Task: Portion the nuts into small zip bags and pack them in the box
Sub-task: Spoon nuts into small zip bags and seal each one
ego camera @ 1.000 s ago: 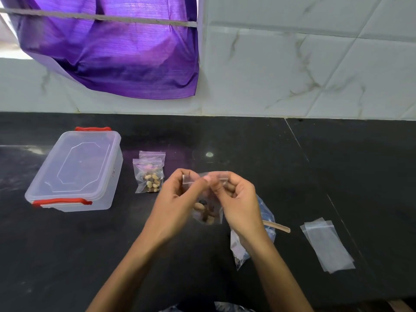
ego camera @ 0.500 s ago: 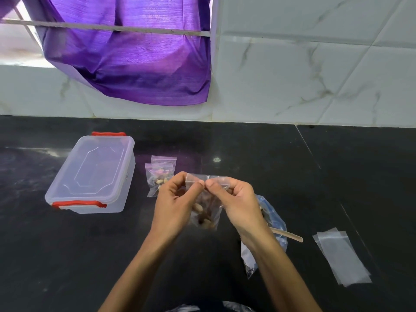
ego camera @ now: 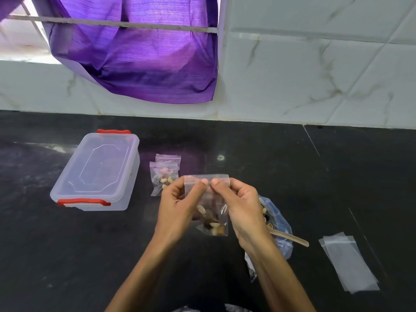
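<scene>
Your right hand (ego camera: pixel 242 208) hides most of the blue nut bag (ego camera: pixel 278 224) and the wooden spoon (ego camera: pixel 292 237) lying in it. Both it and your left hand (ego camera: pixel 177 208) pinch the small bag's (ego camera: pixel 212 219) top edge above the counter (ego camera: pixel 67 255). Two filled bags (ego camera: pixel 164 174) lie overlapping beside the closed box (ego camera: pixel 96 172); empty bags (ego camera: pixel 349 262) lie at the right, their number unclear.

Daylight from far left, through my purple curtain (ego camera: pixel 135 57); window there blown out white. Black counter (ego camera: pixel 270 154) dim, with a small glare spot and a purple sheen. Wide-angle bending at edges. Focus fairly sharp.
</scene>
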### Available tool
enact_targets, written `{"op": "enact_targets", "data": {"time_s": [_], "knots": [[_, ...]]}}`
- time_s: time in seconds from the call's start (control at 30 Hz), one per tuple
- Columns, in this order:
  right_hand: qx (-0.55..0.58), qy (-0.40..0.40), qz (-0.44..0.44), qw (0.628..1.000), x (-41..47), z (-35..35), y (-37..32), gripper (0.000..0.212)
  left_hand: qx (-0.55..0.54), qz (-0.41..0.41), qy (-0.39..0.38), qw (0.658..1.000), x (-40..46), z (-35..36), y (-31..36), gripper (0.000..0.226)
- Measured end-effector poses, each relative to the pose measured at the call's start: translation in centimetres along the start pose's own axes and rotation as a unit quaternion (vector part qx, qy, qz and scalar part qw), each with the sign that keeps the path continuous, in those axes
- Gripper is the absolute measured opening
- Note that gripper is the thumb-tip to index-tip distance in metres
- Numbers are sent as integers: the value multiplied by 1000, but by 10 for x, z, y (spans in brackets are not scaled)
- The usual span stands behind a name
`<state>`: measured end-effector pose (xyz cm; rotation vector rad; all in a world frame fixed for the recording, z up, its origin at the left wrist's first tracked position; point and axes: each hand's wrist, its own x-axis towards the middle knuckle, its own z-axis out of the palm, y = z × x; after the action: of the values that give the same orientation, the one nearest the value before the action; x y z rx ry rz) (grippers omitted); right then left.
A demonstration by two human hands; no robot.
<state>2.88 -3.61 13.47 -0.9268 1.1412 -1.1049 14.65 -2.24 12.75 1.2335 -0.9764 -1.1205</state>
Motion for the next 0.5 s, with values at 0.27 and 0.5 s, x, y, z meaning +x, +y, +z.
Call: {"op": "enact_targets", "data": {"time_s": [0.27, 0.5], "knots": [[46, -19, 20, 999, -1, -7, 0, 19, 15, 38, 4, 999, 6, -9, -1, 14], [83, 38, -2, 996, 2, -2, -1, 15, -46, -1, -17, 999, 0, -3, 2, 12]]}}
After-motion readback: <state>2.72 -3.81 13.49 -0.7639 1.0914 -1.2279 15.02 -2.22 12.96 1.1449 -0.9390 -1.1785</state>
